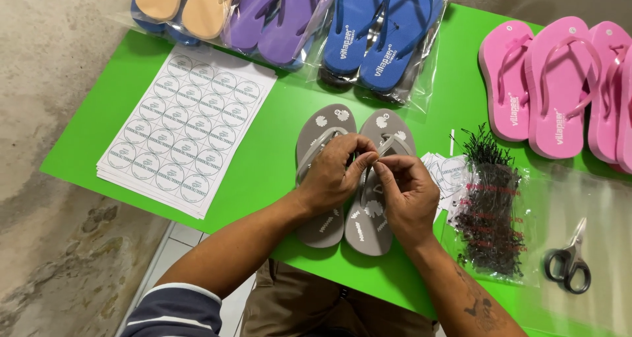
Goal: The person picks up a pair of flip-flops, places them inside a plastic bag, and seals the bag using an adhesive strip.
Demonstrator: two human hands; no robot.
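- Bright, even daylight, perhaps from above; shadows soft and short.
- Glare on the plastic bags (368, 40).
- Sharp centre, slight stretching at edges.

A single head-worn camera is looking steeply down from above the person's shoulders onto the green table (276, 123), facing away from the body toward the far edge. It is sitting close enough that both forearms are filling the lower frame, the bare concrete floor (46, 67) is showing at left, and the table's right side is running out of frame
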